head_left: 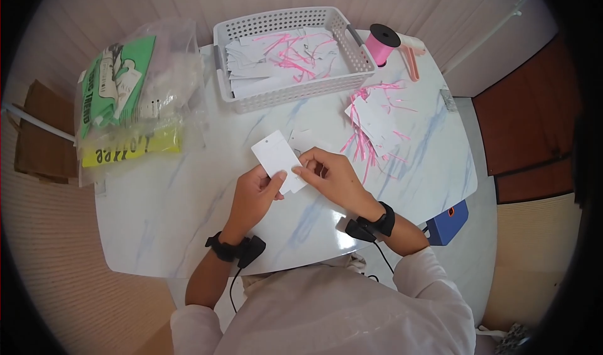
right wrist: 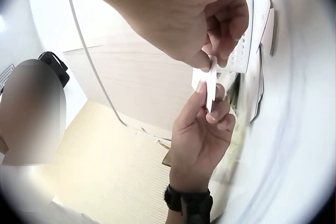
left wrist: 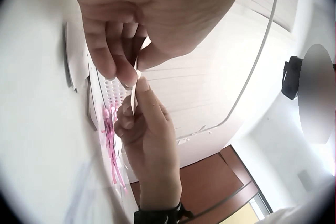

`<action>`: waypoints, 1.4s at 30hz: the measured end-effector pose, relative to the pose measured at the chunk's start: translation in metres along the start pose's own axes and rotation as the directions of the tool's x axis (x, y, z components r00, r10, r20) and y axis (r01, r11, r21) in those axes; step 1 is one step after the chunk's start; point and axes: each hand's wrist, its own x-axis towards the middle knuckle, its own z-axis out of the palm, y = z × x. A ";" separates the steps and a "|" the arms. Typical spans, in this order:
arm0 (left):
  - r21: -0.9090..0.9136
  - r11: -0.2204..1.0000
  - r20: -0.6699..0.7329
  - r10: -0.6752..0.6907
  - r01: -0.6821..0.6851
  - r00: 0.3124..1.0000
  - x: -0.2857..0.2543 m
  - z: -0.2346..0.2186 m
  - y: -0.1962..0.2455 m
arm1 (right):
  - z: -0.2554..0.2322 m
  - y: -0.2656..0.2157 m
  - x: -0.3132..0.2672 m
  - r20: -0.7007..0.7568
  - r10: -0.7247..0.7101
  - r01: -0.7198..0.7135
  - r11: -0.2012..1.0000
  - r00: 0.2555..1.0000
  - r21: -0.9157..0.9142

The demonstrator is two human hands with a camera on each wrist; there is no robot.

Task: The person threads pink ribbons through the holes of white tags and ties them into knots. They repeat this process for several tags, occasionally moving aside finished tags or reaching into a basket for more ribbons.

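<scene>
White card tags (head_left: 274, 154), with a small hole near the top edge of the front one, are held over the table in front of the body. My left hand (head_left: 254, 191) pinches their lower part, thumb on the face and fingers behind. My right hand (head_left: 333, 176) pinches the right edge between thumb and fingertips. In the left wrist view the tag (left wrist: 133, 100) shows edge-on between both hands' fingertips. The right wrist view shows the tags (right wrist: 211, 90) slightly fanned. Just beyond the hands, more white cards (head_left: 303, 135) lie on the table, partly hidden.
A white perforated basket (head_left: 301, 94) holds tags and pink ribbons. To the right are a pile of ribboned tags (head_left: 370, 119), a pink ribbon spool (head_left: 381, 44) and pink-handled scissors (head_left: 411, 63). Clear plastic bags (head_left: 169, 85) lie at the left of the marbled table (head_left: 151, 229).
</scene>
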 end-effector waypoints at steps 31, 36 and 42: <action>0.190 0.981 0.220 -0.008 -0.035 0.976 -0.012 0.010 0.006 | -0.014 0.020 0.001 -0.020 0.017 -0.010 0.945 1.000 0.326; 0.193 0.981 0.223 -0.015 -0.029 0.975 -0.012 0.010 0.001 | -0.014 0.017 0.001 0.032 0.097 -0.102 0.935 0.995 0.339; 0.192 0.978 0.200 0.038 -0.077 0.979 -0.012 0.012 -0.001 | -0.014 0.017 0.001 0.040 0.081 -0.089 0.937 0.996 0.337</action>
